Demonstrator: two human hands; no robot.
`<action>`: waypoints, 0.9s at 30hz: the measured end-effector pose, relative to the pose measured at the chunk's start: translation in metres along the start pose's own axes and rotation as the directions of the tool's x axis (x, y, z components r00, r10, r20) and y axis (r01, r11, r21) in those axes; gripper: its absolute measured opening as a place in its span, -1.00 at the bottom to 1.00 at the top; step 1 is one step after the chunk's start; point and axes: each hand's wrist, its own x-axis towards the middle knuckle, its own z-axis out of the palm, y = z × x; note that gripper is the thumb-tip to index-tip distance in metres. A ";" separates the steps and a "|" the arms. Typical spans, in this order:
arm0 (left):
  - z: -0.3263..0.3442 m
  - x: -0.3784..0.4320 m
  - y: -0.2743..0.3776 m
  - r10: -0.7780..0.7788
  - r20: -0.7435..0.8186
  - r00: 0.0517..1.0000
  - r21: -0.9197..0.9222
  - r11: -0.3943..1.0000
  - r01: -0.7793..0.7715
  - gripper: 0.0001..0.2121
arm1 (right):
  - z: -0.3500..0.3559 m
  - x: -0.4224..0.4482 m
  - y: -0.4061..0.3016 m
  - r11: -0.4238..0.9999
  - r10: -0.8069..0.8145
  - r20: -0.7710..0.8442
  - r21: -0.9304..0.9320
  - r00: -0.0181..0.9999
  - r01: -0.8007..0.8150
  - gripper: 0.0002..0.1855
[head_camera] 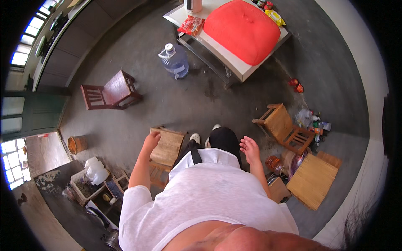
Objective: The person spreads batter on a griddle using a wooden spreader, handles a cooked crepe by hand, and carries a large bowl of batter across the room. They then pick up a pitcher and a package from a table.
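Observation:
My left hand [152,139] is held in the air over the edge of a wooden chair [166,146] with a pale, worn seat; its fingers look curled, and whether it touches the chair is not clear. On the other side, my right hand [249,148] hangs beside my dark-clad knee with its fingers apart and nothing in it. Ahead stands a table [216,47] bearing a large red domed cover [241,29], a red snack packet [191,25] and a yellow wipes packet [275,17].
A large water bottle [176,61] stands on the floor by the table. A dark red chair [111,91] is at the left, another wooden chair [282,125] at the right near bottles and a woven panel [314,182]. A bucket [77,145] and a crate [77,185] stand lower left.

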 end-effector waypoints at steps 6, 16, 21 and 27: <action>0.004 0.165 0.171 0.181 0.027 0.983 -0.064 0.982 -0.179 -0.69 | -0.004 0.092 -0.071 0.994 0.092 -0.076 -0.052 0.993 -0.096 -0.72; 0.023 0.435 0.270 0.269 -0.164 0.949 0.025 0.963 -0.269 -0.48 | 0.008 0.170 -0.149 0.956 0.216 -0.261 -0.140 0.941 -0.258 -0.70; 0.009 0.538 0.317 0.181 -0.271 0.946 0.335 0.939 -0.084 -0.30 | 0.023 0.163 -0.129 0.913 0.331 -0.432 -0.079 0.839 -0.400 -0.70; 0.009 0.607 0.346 -0.100 -0.083 0.992 0.295 0.948 0.120 -0.19 | 0.086 0.173 -0.114 0.849 0.425 -0.390 -0.142 0.817 -0.510 -0.70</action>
